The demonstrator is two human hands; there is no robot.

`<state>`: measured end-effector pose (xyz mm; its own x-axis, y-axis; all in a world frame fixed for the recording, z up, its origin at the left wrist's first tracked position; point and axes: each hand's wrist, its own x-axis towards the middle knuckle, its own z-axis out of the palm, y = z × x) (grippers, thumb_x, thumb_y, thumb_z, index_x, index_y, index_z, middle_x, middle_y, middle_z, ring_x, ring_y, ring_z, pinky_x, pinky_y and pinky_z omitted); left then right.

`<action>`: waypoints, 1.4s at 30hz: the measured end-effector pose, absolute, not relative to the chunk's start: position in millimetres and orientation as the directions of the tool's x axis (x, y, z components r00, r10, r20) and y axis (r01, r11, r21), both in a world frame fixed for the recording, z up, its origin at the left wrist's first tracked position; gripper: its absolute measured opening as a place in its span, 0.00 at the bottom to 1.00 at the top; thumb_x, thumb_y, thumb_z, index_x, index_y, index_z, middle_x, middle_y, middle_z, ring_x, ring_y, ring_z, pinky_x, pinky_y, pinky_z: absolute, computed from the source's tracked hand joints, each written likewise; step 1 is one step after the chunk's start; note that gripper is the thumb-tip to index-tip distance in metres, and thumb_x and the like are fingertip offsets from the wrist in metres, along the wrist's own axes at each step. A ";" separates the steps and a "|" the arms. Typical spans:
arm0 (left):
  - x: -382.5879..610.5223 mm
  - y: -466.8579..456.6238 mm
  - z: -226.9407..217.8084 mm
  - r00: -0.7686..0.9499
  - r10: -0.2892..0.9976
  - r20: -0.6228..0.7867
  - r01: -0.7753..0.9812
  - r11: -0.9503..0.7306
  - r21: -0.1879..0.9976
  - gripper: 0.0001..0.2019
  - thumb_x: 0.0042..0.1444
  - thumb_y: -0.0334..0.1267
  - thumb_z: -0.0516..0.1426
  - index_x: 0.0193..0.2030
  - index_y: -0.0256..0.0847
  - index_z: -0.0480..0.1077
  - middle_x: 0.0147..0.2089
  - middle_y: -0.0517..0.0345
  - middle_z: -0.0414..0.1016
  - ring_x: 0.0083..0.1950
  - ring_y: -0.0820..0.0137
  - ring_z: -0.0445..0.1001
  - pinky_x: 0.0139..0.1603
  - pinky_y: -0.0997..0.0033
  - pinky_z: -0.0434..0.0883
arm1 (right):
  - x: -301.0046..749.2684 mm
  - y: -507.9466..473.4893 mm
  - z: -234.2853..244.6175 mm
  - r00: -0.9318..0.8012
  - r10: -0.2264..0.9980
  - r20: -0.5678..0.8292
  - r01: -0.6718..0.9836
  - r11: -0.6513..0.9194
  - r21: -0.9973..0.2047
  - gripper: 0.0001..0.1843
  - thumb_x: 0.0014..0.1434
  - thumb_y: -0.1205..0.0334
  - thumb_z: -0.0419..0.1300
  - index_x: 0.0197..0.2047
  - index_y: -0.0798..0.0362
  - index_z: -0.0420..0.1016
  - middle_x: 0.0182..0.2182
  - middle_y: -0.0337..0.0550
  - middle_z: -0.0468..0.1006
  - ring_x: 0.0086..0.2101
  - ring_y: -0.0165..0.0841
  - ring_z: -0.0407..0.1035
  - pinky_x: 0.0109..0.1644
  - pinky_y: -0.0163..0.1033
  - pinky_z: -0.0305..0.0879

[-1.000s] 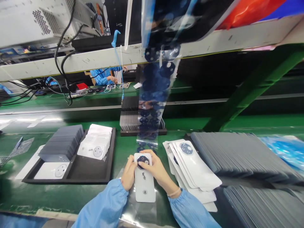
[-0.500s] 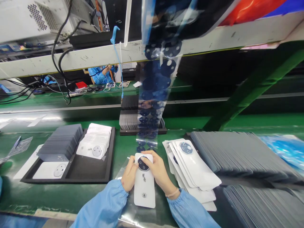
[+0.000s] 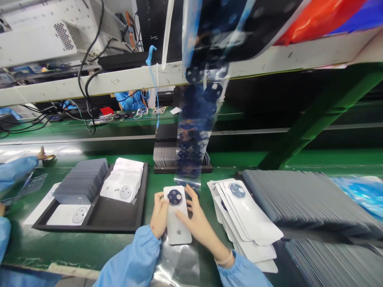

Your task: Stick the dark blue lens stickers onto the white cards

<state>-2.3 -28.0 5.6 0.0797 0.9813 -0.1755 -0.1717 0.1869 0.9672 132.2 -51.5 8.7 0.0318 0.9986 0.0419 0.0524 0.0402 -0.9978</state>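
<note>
Slid since half a second ago with the thumb of the right hand (image 3: 196,217): off the dark disc (image 3: 174,197), onto the white panel (image 3: 176,223), gripping loosely with fingers at its right edge. Clamped on the left edge with the left hand (image 3: 159,215). Held toward the near edge of the green surface (image 3: 74,249), right of the black tray (image 3: 116,217).

a green bench (image 3: 86,249) — black tray (image 3: 118,215), dark rack (image 3: 167,170) and clear film (image 3: 181,263) lie on it

The white panel at lower centre (image 3: 179,235) bears a dark blue disc (image 3: 174,196) with paler round spots. Light blue sleeve at lower left of centre (image 3: 128,255); green tabletop (image 3: 89,247); black tray (image 3: 116,217) at left; grey panel stack (image 3: 299,195) at right; red plastic (image 3: 323,20) at upper right.
</note>
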 end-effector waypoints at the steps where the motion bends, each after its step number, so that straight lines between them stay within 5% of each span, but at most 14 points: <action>1: -2.9 -27.4 4.6 0.062 0.987 -0.149 -0.206 0.159 0.966 0.17 0.57 0.49 0.57 0.45 0.45 0.57 0.39 0.58 0.76 0.38 0.68 0.75 0.38 0.70 0.69 | 125.8 -57.1 6.1 0.025 0.993 0.112 0.216 0.104 -0.971 0.50 0.50 0.54 0.65 0.70 0.42 0.43 0.69 0.53 0.47 0.58 0.48 0.63 0.54 0.51 0.68; 4: -4.8 -26.4 5.0 0.130 0.986 -0.105 -0.282 0.138 0.950 0.13 0.59 0.48 0.56 0.42 0.45 0.56 0.41 0.57 0.76 0.41 0.67 0.76 0.40 0.67 0.70 | 111.5 -66.9 -1.2 -0.019 0.951 0.309 0.598 0.259 -0.758 0.53 0.50 0.65 0.63 0.72 0.42 0.37 0.71 0.51 0.35 0.64 0.54 0.52 0.56 0.55 0.66; 6: -10.6 -24.1 10.5 0.224 0.974 -0.039 -0.235 0.092 0.967 0.10 0.63 0.47 0.52 0.41 0.45 0.58 0.45 0.53 0.76 0.45 0.64 0.76 0.45 0.62 0.71 | 115.4 -65.6 0.2 -0.050 0.914 0.402 0.707 0.317 -0.633 0.51 0.51 0.70 0.58 0.72 0.44 0.36 0.70 0.52 0.42 0.64 0.53 0.51 0.57 0.55 0.65; 9: -35.9 -13.0 23.6 0.267 0.944 0.192 0.086 -0.222 0.971 0.09 0.66 0.42 0.47 0.45 0.43 0.64 0.57 0.46 0.70 0.59 0.61 0.69 0.61 0.55 0.64 | 151.1 -55.9 11.1 -0.067 0.870 0.488 0.788 0.346 -0.509 0.44 0.54 0.68 0.54 0.71 0.43 0.43 0.68 0.49 0.51 0.63 0.51 0.54 0.59 0.56 0.62; 11: -63.7 -0.2 29.2 0.221 0.909 0.353 0.424 -0.416 0.804 0.11 0.64 0.37 0.47 0.49 0.42 0.67 0.63 0.45 0.65 0.66 0.60 0.61 0.68 0.53 0.55 | 189.9 -49.4 14.6 -0.008 0.857 0.516 0.851 0.277 -0.447 0.36 0.58 0.63 0.53 0.69 0.43 0.51 0.68 0.48 0.51 0.63 0.53 0.54 0.60 0.58 0.59; 15: -125.1 25.1 22.2 0.101 0.927 0.360 0.860 -0.264 0.437 0.22 0.56 0.30 0.50 0.58 0.35 0.65 0.69 0.38 0.54 0.71 0.50 0.49 0.69 0.43 0.46 | 260.8 -45.4 -3.6 0.174 0.891 0.420 0.922 0.002 -0.386 0.31 0.62 0.51 0.51 0.66 0.52 0.60 0.65 0.60 0.56 0.62 0.60 0.54 0.57 0.64 0.60; 19: -169.6 33.3 4.2 -0.049 0.984 0.171 0.963 0.001 0.268 0.34 0.52 0.36 0.57 0.68 0.40 0.57 0.74 0.40 0.38 0.73 0.41 0.36 0.67 0.35 0.42 | 270.9 -49.5 -19.2 0.221 0.869 0.443 0.922 -0.039 -0.385 0.35 0.62 0.46 0.50 0.65 0.61 0.59 0.65 0.68 0.53 0.63 0.64 0.48 0.59 0.69 0.54; 24: -194.1 36.5 -9.1 -0.126 0.991 0.039 0.958 0.112 0.263 0.37 0.55 0.49 0.57 0.70 0.47 0.52 0.75 0.40 0.38 0.73 0.42 0.39 0.65 0.36 0.47 | 226.6 -49.5 -8.9 -0.099 0.929 0.357 0.816 0.281 -0.505 0.31 0.64 0.49 0.53 0.67 0.49 0.56 0.67 0.52 0.55 0.65 0.47 0.50 0.65 0.56 0.55; 28: -194.5 40.9 -6.4 -0.155 0.976 0.155 0.962 0.113 0.250 0.35 0.55 0.52 0.57 0.67 0.44 0.56 0.74 0.37 0.41 0.72 0.44 0.44 0.65 0.41 0.51 | 206.9 -40.2 -15.9 -0.228 0.960 0.164 0.698 0.279 -0.660 0.30 0.60 0.51 0.59 0.64 0.51 0.64 0.64 0.52 0.63 0.63 0.45 0.57 0.65 0.55 0.55; 31: -189.9 42.1 1.3 -0.164 0.948 0.272 0.970 0.105 0.220 0.31 0.54 0.53 0.58 0.62 0.41 0.62 0.72 0.36 0.45 0.72 0.45 0.44 0.66 0.41 0.48 | 204.2 -37.3 -22.5 -0.209 0.967 0.145 0.615 0.245 -0.750 0.22 0.63 0.54 0.54 0.57 0.53 0.72 0.59 0.51 0.70 0.59 0.44 0.63 0.64 0.54 0.58; 35: -184.6 41.4 12.0 -0.131 0.881 0.454 0.972 0.024 0.234 0.28 0.50 0.53 0.60 0.52 0.37 0.64 0.59 0.39 0.68 0.64 0.50 0.62 0.68 0.44 0.44 | 201.5 -38.5 -21.2 -0.092 0.982 0.166 0.584 0.188 -0.790 0.20 0.63 0.61 0.49 0.53 0.52 0.75 0.53 0.49 0.76 0.55 0.43 0.69 0.59 0.52 0.64; 38: -182.5 38.3 16.6 -0.168 0.794 0.584 0.957 -0.012 0.291 0.17 0.54 0.52 0.57 0.40 0.41 0.67 0.42 0.49 0.77 0.51 0.55 0.73 0.67 0.52 0.53 | 196.9 -37.4 -18.8 0.001 0.987 0.162 0.622 0.126 -0.772 0.20 0.61 0.60 0.48 0.50 0.50 0.77 0.42 0.48 0.82 0.43 0.44 0.77 0.47 0.48 0.71; 42: -175.4 30.0 24.4 -0.415 0.580 0.701 0.871 0.030 0.490 0.15 0.55 0.53 0.56 0.33 0.42 0.68 0.35 0.50 0.76 0.45 0.55 0.74 0.54 0.55 0.67 | 190.2 -32.2 -22.4 0.182 0.968 0.172 0.572 0.038 -0.819 0.18 0.59 0.54 0.50 0.45 0.48 0.76 0.27 0.45 0.82 0.29 0.44 0.77 0.34 0.45 0.67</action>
